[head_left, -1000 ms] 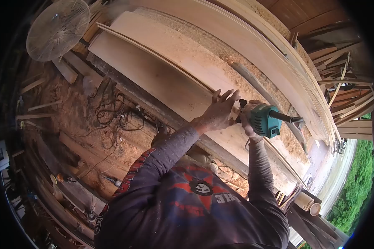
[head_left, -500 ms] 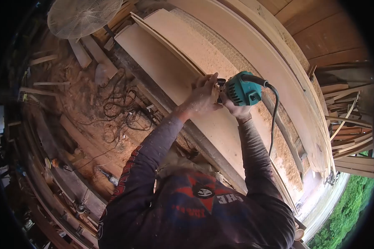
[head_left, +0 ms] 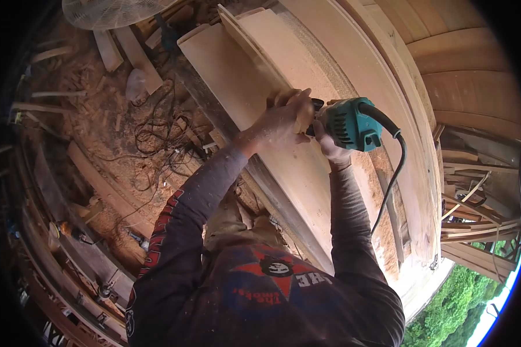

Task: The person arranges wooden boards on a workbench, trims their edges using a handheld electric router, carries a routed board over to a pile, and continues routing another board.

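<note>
A teal power tool [head_left: 356, 124] with a black cord lies on its side above the long pale board [head_left: 226, 63]. My right hand [head_left: 333, 144] is wrapped round its front part, near the black fittings. At the tool's front end, my left hand [head_left: 281, 118] is beside a small light wooden piece [head_left: 303, 120], with its fingers bent round it. The contact between those fingers and the piece is partly blurred. A thin upright strip [head_left: 252, 43] runs along the board, passing behind my left hand.
A round fan [head_left: 113, 11] is at the top left. Tangled cables [head_left: 162, 133] and wood scraps lie on the dusty floor. Stacked curved planks [head_left: 382, 63] stand beyond the board, with loose strips [head_left: 474, 214] at the right. Sawdust covers several surfaces.
The view has turned and shifted. Over the last second the tool has tipped and come closer to my left hand, its cord now hanging down on the right. My left fingers have closed in from a spread pose.
</note>
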The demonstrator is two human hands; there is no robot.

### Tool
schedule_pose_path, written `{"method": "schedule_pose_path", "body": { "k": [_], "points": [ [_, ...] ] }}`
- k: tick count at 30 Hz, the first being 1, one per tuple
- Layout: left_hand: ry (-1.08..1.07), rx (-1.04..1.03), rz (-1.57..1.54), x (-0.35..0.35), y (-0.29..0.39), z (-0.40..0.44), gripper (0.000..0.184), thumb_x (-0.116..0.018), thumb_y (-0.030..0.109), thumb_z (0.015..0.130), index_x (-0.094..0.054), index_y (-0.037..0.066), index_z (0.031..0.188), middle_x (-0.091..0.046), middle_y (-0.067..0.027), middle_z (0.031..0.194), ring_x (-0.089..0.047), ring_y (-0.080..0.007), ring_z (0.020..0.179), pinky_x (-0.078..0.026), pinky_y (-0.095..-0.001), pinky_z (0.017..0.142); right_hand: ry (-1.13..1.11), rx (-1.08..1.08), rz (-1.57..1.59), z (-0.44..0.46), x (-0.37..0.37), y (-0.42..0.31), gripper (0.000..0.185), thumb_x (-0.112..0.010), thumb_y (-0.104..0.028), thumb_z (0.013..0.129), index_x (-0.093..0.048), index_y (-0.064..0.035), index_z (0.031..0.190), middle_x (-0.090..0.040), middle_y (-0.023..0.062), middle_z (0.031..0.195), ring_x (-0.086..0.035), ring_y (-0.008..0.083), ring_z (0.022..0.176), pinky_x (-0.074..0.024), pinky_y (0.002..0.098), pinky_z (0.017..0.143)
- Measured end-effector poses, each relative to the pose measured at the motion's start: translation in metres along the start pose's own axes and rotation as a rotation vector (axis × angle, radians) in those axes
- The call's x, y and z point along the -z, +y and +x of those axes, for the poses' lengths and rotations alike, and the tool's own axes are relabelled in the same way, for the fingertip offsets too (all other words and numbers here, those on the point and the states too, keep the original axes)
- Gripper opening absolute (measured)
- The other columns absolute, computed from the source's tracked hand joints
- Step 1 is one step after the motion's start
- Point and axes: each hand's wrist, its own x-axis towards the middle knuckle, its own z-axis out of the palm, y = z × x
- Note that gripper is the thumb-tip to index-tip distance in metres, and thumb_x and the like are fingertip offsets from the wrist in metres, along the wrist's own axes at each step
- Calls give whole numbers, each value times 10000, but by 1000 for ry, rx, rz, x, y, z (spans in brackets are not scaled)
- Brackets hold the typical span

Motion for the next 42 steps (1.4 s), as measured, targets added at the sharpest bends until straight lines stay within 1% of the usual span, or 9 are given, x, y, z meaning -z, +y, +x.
{"method": "schedule_pose_path", "body": {
  "k": [4, 7, 13, 17, 20, 23, 31, 37, 42],
  "points": [
    [1, -46, 20, 30, -24, 9, 1098, -833, 458, 811, -231, -58, 1571, -400, -200, 1540, -285, -361, 1492, -169, -573, 1209, 14, 46, -68, 29, -22, -2, 463, -773, 11, 743, -625, 12, 1182, -668, 132, 1123, -665, 255, 1036, -536, 388, 953],
    [-51, 5, -121, 44, -38, 16, 1072, -824, 468, 817, -261, -55, 1563, -396, -194, 1548, -277, -352, 1497, -180, -562, 1204, 183, -249, 488, 50, -38, -11, 263, -688, -79, 820, -762, -174, 1054, -723, 97, 1114, -707, 306, 1053, -582, 455, 910],
    [-34, 61, -27, 64, -77, 28, 1028, -821, 460, 812, -303, -22, 1557, -352, -182, 1582, -281, -363, 1495, -192, -547, 1199, 178, -99, 84, 84, -72, 5, 244, -723, -133, 820, -753, -240, 1037, -718, 66, 1123, -698, 301, 1035, -557, 432, 887],
    [-38, 39, 127, 89, -105, 36, 1006, -803, 481, 822, -318, -11, 1554, -336, -175, 1594, -280, -359, 1500, -194, -536, 1198, 103, 76, -166, 123, -89, 13, 519, -838, -61, 703, -640, 17, 1175, -708, 111, 1061, -704, 228, 943, -575, 377, 889],
    [-2, 32, 166, 96, -125, 42, 1026, -806, 492, 815, -306, -8, 1559, -363, -171, 1583, -300, -355, 1496, -203, -531, 1196, 131, 74, -126, 145, -105, 10, 495, -843, -60, 695, -650, 17, 1145, -712, 105, 1042, -705, 223, 911, -577, 369, 863],
    [42, 70, 91, 108, -141, 46, 1095, -842, 439, 792, -232, -9, 1582, -440, -175, 1539, -311, -356, 1494, -190, -530, 1210, 238, -138, 185, 173, -120, -5, 204, -775, -150, 778, -752, -198, 975, -726, 49, 1024, -718, 240, 913, -550, 401, 817],
    [107, 174, 117, 135, -196, 65, 1128, -873, 448, 756, -250, -21, 1572, -529, -152, 1471, -336, -343, 1493, -192, -530, 1208, 325, -240, 574, 239, -173, 2, 290, -834, -60, 714, -710, -8, 971, -741, 52, 900, -708, 155, 767, -572, 296, 733],
    [493, 330, -207, 117, -235, 41, 1270, -930, 401, 705, -128, -15, 1597, -374, -241, 1567, -238, -392, 1526, -136, -537, 1219, 279, -242, 578, 277, -195, -3, 238, -819, -75, 743, -709, 1, 939, -721, 42, 817, -697, 156, 730, -564, 303, 726],
    [634, 800, -202, 51, -237, -3, 1183, -885, 346, 768, -128, -6, 1605, -145, -264, 1655, -153, -531, 1501, -98, -664, 1187, 339, -234, 603, 294, -212, -4, 199, -805, -44, 755, -711, 2, 924, -725, 47, 821, -695, 158, 736, -562, 301, 745]
  ]
}}
